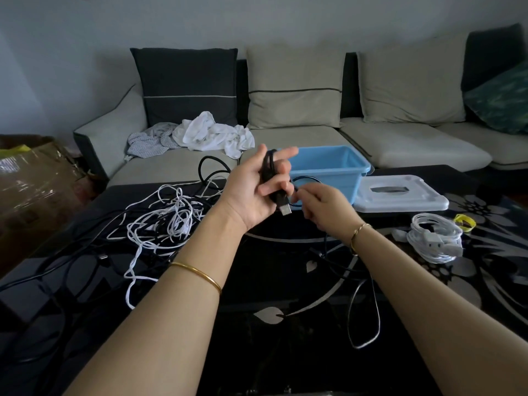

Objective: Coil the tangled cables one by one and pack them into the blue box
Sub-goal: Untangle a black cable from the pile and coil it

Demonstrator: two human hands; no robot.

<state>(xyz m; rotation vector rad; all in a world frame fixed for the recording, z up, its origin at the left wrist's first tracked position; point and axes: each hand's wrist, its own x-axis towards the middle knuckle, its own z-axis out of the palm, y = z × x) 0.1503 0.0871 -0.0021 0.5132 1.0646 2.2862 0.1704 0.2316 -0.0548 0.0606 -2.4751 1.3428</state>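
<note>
- The step in hand appears to be coiling one cable: the thin black USB cable [268, 167] is looped in a few turns over the raised left hand [251, 187], its silver plug [285, 208] hanging below the palm.
- The left grip holds those turns between the spread fingers. The right hand [323, 207], just beside it, has a narrow grip pinching the same cable near the plug.
- The cable's slack trails down over the dark floral surface [257, 281] in a loose loop.
- The blue plastic box [328, 178] stands open just behind both hands, with its white lid [400, 195] beside it.
- The next move likely calls for winding in the slack while keeping it free of the tangled white and black cables [165, 221] on the left.
- A coiled white cable [434, 238] lies to the right, not yet in the box.
</note>
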